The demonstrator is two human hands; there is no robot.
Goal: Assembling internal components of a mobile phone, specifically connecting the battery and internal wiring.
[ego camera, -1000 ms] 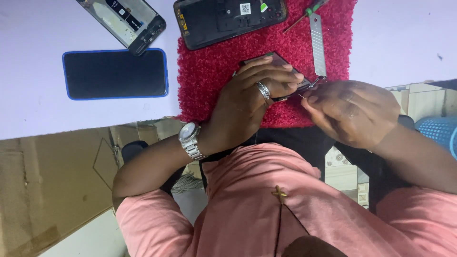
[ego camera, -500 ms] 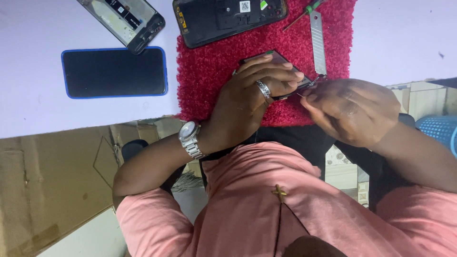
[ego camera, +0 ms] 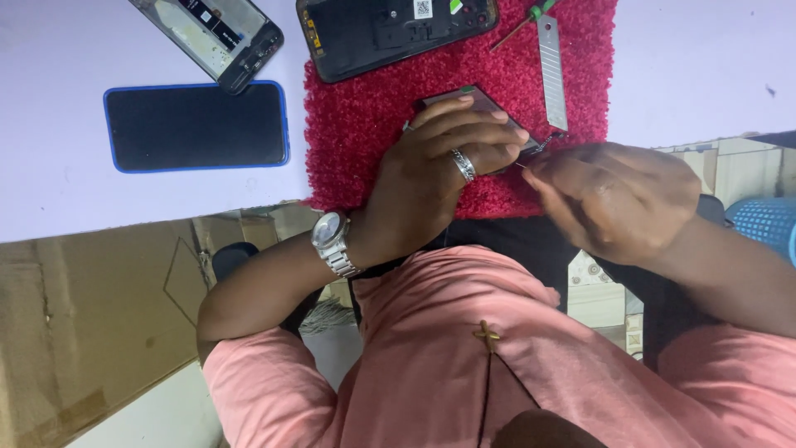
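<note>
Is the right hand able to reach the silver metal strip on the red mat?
Probably yes. The silver metal strip lies uncovered on the red mat, just beyond the right hand, nothing between them; its fingers, though, seem to pinch something small.

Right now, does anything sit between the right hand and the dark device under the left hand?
Nothing visible does. The right hand meets the edge of the dark device beside the left hand; the metal blade lies clear, farther up the red mat.
</note>
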